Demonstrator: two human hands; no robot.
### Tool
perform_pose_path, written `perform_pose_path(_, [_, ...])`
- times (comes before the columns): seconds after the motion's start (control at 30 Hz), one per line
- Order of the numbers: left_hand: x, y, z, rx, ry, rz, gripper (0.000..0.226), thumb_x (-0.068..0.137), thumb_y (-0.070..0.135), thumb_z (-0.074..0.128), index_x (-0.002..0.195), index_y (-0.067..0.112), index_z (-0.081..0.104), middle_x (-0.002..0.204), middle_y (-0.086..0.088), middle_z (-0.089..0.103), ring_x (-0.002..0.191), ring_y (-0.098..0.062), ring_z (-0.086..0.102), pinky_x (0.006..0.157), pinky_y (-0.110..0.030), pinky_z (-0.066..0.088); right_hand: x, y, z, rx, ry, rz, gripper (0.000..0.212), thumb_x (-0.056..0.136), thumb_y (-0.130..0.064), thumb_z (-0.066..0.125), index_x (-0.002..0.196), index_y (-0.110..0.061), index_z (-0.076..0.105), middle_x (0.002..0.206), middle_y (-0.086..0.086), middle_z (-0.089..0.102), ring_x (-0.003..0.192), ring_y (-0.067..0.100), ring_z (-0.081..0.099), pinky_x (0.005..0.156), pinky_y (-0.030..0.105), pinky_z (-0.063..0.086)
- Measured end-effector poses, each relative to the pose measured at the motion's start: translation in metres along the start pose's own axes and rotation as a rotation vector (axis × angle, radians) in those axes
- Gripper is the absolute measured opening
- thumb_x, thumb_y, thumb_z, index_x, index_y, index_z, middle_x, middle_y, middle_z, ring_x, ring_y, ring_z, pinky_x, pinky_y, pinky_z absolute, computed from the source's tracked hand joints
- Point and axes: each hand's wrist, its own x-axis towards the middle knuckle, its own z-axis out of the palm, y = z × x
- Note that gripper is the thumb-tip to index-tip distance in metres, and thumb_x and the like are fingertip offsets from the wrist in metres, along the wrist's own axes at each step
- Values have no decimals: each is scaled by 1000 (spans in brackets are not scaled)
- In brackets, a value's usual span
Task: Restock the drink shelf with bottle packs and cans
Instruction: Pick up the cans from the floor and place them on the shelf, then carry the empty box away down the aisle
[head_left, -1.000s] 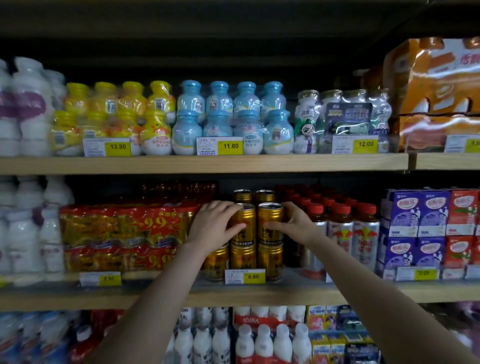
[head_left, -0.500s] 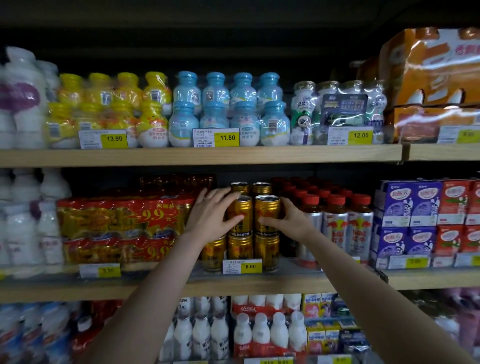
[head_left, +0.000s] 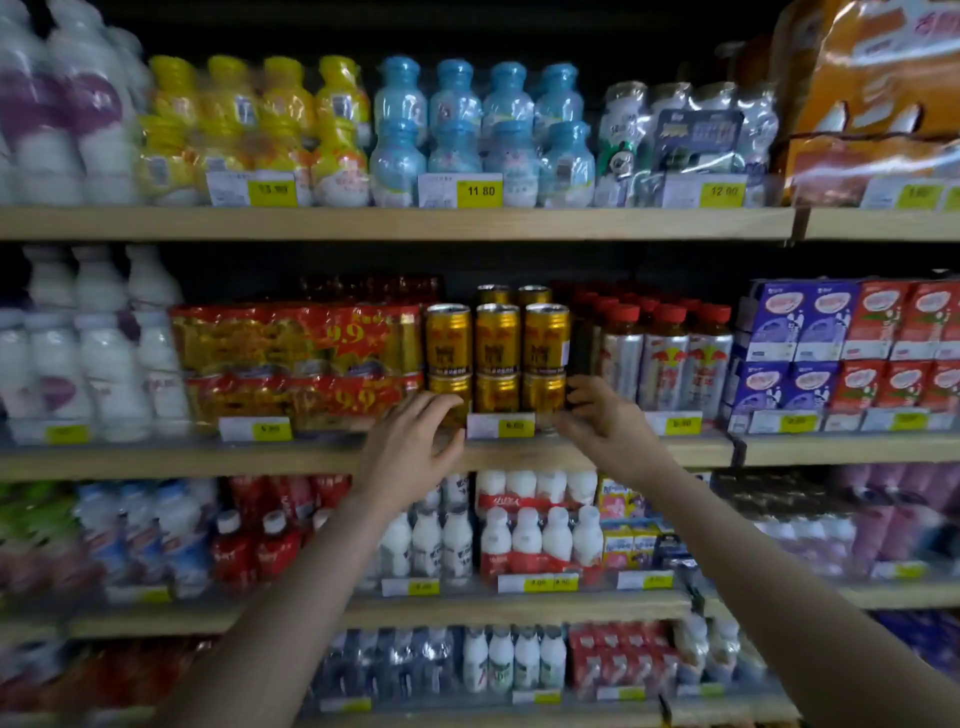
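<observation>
Gold drink cans (head_left: 497, 340) stand two high and three across at the front of the middle shelf (head_left: 311, 457), with more cans behind. My left hand (head_left: 410, 441) is low in front of the bottom left can, fingers spread, fingertips touching it. My right hand (head_left: 605, 421) is beside the bottom right can (head_left: 543, 392), fingers apart and curled toward it. Neither hand holds anything. A red and gold wrapped bottle pack (head_left: 291, 358) sits directly left of the cans.
Red-capped silver bottles (head_left: 665, 358) stand right of the cans, with purple and red cartons (head_left: 852, 348) beyond. White bottles (head_left: 98, 358) fill the left end. Yellow and blue bottle packs (head_left: 457, 135) line the upper shelf. Milk bottle packs (head_left: 540, 540) fill the shelves below.
Both hands have dropped from the upper gold cans to the bottom row and let go. The view has pulled back, showing more of the lower shelves.
</observation>
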Motion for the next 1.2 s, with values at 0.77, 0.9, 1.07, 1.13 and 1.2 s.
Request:
perform_pose_path(0.77, [-459,-97,-34,-138,-612,-699,29,86,30,59,114,23,55,111,7,61,98,-8,58,74,-23,48,-360,9,226,46,-555,791,54,84,-30,64,132,-15,43,129,11,56,115,27,56,91,37,47])
perform_pose_path(0.9, [-489,-157,3,-182,-709,-731,35,87,31,57,121,24,52,120,2,59,105,-13,58,80,-31,52,-385,20,277,39,-590,926,59,84,-34,63,136,-22,37,134,7,51,120,24,52,92,34,44])
perform_pose_path(1.07, [-541,-210,80,-200,-787,-805,34,86,26,60,118,18,56,116,-5,64,103,-20,61,80,-37,53,-407,65,340,-37,-581,982,69,80,-28,69,139,-27,33,139,9,47,124,26,49,94,36,43])
perform_pose_path(1.13, [-573,-221,119,-200,-794,-816,34,85,22,61,118,14,57,115,-7,64,102,-22,62,81,-37,52,-421,96,375,-60,-581,992,72,81,-29,68,141,-29,29,141,9,44,124,28,49,94,40,45])
perform_pose_path(1.2, [-613,-232,159,-202,-803,-859,36,85,19,62,120,11,56,117,-10,62,105,-26,60,82,-38,50,-439,130,415,-66,-591,997,73,82,-31,66,143,-29,26,143,8,42,123,29,49,94,42,45])
